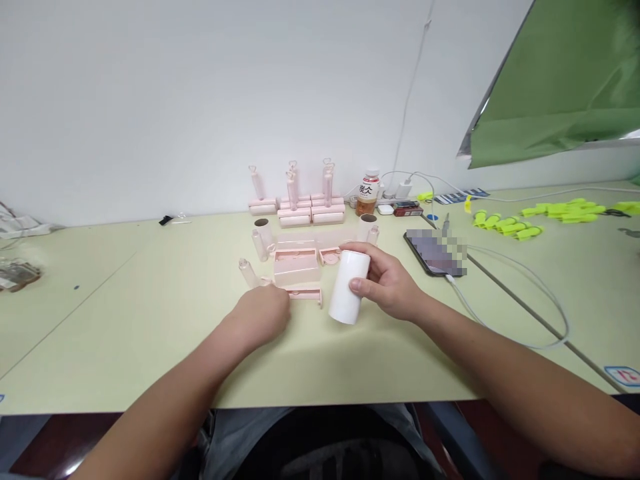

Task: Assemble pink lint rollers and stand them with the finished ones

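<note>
While the pale green worktop [150, 320] spreads wide, its far edge carries a row of assembled pink rollers [300, 200] beside a bottle [369, 193]. A phone [434, 252] lies toward the right edge. Near the middle, the right hand [387, 283] is clamped on a white roll [349, 287], tilted; the left hand [263, 313], fingers curled, touches a pink handle piece [303, 293].

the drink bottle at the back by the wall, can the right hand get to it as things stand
Probably not straight away: the right hand is already holding a white roll. The path to the drink bottle looks open, past a pink tube.
</note>
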`<state>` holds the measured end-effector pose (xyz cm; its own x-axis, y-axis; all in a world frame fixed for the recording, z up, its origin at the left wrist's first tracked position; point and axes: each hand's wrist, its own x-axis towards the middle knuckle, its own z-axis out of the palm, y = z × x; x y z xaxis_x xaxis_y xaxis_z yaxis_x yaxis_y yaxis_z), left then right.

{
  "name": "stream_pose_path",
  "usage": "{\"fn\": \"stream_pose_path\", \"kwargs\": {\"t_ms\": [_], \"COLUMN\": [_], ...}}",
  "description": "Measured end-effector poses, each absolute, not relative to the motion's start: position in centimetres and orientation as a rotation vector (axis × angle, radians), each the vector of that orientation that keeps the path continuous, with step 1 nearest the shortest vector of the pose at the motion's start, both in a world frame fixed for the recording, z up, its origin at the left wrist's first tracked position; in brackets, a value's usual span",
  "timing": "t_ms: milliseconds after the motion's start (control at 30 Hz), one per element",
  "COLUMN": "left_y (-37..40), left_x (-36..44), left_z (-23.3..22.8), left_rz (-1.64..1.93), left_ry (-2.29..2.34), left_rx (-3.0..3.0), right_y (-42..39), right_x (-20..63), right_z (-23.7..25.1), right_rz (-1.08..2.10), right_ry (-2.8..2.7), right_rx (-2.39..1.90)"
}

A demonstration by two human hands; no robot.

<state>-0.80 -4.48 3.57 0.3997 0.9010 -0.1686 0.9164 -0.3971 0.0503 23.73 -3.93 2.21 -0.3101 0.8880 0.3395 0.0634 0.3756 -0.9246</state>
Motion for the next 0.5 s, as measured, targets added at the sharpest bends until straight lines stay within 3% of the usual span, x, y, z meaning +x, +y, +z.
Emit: {"fn": "stream_pose_path", "kwargs": {"t_ms": [300, 500], "left_y": [-5.5, -4.1], "left_x": [0.3, -1.0], "left_z": [3.2, 5.0], "left_rz": [-0.103, 0.603], "left_ry": [1.356, 1.115], "left_rx": [2.55, 2.255], "right_y": [-3.9, -3.4], "right_x": [23.8, 23.7], "right_z": [2.5, 2.4], "right_rz": [1.045, 1.063], "right_ry": [-1.602, -1.474], "right_rx": [-0.89, -0.923]}}
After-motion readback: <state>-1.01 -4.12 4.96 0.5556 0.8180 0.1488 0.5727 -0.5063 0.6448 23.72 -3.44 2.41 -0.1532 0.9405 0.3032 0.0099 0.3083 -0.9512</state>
